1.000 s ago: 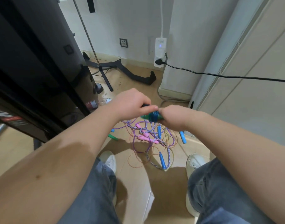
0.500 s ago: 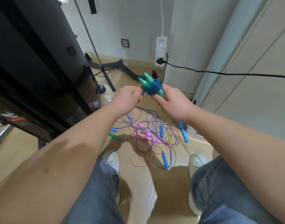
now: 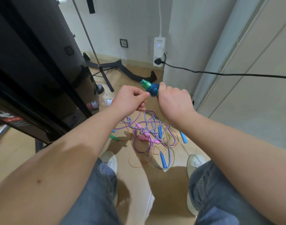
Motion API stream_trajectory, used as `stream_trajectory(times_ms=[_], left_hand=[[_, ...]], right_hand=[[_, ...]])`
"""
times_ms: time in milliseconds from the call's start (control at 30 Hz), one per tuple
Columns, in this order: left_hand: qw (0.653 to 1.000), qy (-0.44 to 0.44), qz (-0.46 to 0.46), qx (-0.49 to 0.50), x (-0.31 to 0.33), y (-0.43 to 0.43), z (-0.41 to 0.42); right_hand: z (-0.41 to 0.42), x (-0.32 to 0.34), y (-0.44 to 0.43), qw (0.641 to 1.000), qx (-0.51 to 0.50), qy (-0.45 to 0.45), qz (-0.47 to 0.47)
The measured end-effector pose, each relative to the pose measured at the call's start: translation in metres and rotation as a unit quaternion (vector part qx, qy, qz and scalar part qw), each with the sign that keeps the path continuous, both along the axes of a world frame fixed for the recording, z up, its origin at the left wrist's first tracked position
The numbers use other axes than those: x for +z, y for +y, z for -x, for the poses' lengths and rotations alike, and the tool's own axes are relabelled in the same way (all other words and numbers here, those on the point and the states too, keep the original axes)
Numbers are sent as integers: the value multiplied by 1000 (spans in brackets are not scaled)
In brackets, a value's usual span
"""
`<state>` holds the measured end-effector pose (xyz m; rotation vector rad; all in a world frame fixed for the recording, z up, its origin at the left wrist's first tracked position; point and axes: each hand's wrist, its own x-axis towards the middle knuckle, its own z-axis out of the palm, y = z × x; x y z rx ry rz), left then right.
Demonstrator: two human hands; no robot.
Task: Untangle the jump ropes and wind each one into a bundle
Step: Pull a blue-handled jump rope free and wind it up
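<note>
Bundle (image 3: pixel 152 90) of blue rope on green handles, lifted to mid-frame since a second ago, sits in curled fingers of the right hand (image 3: pixel 173 101) while the left hand (image 3: pixel 131 99) pinches its tail, so one rope looks nearly done, the tangle (image 3: pixel 152 137) waiting on the floor (image 3: pixel 135 184) below.

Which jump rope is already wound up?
The blue rope with green handles, coiled tight and gripped by the right hand; the other ropes lie tangled on the floor.
</note>
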<state>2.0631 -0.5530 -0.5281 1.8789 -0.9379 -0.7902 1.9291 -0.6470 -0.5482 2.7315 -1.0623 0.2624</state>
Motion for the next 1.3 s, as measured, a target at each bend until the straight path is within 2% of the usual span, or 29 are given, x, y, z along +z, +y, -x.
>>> stream_trajectory(times_ms=[133, 233, 267, 367, 433, 500, 567, 700, 800, 900, 1000, 1167, 1233, 1300], left_hand=[[992, 125, -2, 7, 9, 0, 7], [969, 244, -4, 43, 16, 0, 8], [966, 252, -15, 56, 17, 0, 8], [977, 191, -42, 87, 15, 0, 5], [979, 169, -44, 102, 13, 1, 3], [987, 122, -47, 97, 11, 2, -1], [995, 54, -44, 74, 9, 2, -4], [997, -71, -25, -27, 7, 3, -3], [983, -162, -13, -83, 12, 3, 3], [974, -214, 0, -79, 12, 1, 4], [977, -208, 20, -48, 7, 1, 2], [987, -137, 74, 25, 6, 1, 2], [986, -141, 71, 49, 6, 1, 2], [983, -160, 66, 55, 6, 0, 3]], right_hand=[[1, 2, 1, 1000, 12, 2, 13], [2, 1, 0, 1000, 20, 5, 24], [2, -2, 0, 999, 26, 5, 34], [3, -11, 4, 998, 51, 3, 47], [4, -13, 6, 997, 73, 13, 17], [5, -11, 5, 994, 91, 8, -58], [5, -7, 4, 981, 92, -51, -160], [2, 10, 1, 927, 83, -213, -298], [5, 23, 0, 903, 69, -232, -356], [8, 22, -2, 865, 40, -268, -423], [8, 17, -7, 820, 10, -314, -478], [9, 23, -12, 714, -14, -399, -575], [11, 28, -12, 672, -13, -423, -607], [13, 32, -12, 660, -12, -435, -612]])
